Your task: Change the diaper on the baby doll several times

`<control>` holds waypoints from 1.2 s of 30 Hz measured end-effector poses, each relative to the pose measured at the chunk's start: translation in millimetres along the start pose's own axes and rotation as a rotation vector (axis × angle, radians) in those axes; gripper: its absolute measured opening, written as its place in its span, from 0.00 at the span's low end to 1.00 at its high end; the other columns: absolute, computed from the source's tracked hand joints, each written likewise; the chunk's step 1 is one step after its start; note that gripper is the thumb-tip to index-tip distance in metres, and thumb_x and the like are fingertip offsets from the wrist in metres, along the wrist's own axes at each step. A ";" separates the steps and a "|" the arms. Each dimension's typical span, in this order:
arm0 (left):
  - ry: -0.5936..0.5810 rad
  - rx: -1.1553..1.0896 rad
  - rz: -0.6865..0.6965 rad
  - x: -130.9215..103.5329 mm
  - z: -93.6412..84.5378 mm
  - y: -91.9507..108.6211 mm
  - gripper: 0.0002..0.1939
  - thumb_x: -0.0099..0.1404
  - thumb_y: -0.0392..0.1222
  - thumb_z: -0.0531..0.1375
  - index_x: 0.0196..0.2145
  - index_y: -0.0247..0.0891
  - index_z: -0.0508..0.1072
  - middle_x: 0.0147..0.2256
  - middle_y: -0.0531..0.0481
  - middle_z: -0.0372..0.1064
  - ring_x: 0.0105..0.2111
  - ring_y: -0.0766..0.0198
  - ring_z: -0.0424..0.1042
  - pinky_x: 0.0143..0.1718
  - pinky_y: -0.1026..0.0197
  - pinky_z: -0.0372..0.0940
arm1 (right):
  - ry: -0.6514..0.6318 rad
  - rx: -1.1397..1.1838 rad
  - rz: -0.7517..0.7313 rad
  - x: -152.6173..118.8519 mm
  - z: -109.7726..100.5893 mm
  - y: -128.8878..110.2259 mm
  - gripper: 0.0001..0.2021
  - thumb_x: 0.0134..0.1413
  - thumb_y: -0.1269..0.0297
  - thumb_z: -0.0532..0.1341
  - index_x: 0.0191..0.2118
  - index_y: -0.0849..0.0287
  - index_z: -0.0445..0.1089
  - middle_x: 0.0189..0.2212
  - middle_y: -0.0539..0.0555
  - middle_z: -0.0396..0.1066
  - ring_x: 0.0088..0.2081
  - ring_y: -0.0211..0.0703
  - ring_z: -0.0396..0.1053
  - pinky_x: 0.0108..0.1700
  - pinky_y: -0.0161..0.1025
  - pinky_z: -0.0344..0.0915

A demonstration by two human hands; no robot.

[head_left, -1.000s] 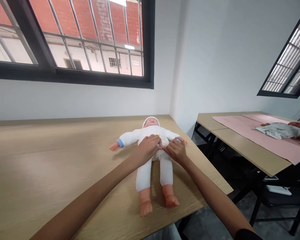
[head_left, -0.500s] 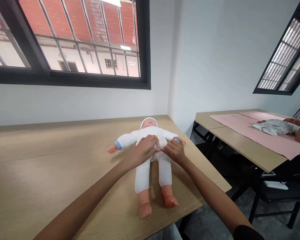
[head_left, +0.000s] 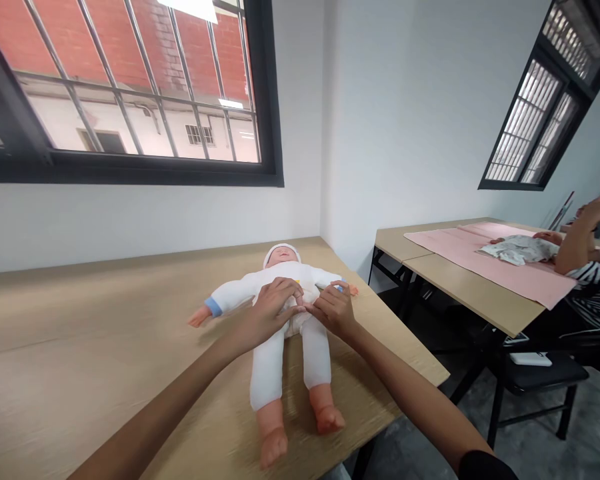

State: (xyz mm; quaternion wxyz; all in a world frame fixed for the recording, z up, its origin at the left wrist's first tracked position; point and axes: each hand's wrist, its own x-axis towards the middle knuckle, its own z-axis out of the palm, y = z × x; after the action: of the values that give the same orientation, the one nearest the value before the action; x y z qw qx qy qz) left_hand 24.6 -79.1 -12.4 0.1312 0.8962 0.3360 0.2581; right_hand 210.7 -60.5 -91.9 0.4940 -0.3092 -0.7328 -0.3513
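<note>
A baby doll (head_left: 283, 269) lies on its back on the wooden table (head_left: 105, 347), head toward the wall. It has a white cap (head_left: 269, 252) and white clothing (head_left: 316, 350) with blue cuffs; both feet are bare. Over the doll's belly, my left hand (head_left: 275, 307) has curled fingers and a thumb pinching the front of the clothing. Close beside it, my right hand (head_left: 336, 309) is closed, with thumb and finger on the fabric at the waist. The fingertips of both hands nearly meet there, and they partly hide the cloth between them.
Across a gap to the right stands another table (head_left: 460, 287) with a pink mat (head_left: 510, 273) and a second doll (head_left: 523, 249) in pale clothes. A person in a striped sleeve (head_left: 597, 275) sits there. A black chair (head_left: 545, 377) stands below. A barred window (head_left: 145, 100) is behind my table.
The camera has turned slightly right, so the scene sits further left and more of the other person shows. My hands stay at the doll's waist in almost the same pose.
</note>
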 end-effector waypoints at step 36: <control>0.129 -0.027 0.113 2.7 23.4 5.4 0.09 0.68 0.46 0.50 0.33 0.40 0.64 0.41 0.48 0.68 0.45 0.58 0.64 0.50 0.54 0.56 | -0.103 0.375 0.262 -17.4 8.5 -4.3 0.21 0.64 0.59 0.49 0.20 0.58 0.59 0.16 0.46 0.60 0.25 0.37 0.60 0.46 0.44 0.52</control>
State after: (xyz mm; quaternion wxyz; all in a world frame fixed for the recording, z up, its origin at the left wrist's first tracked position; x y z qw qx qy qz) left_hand 42.2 -82.8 -28.6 0.1068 0.8935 0.2892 0.3267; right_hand 208.6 -57.8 -111.4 0.5460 -0.3222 -0.7631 -0.1257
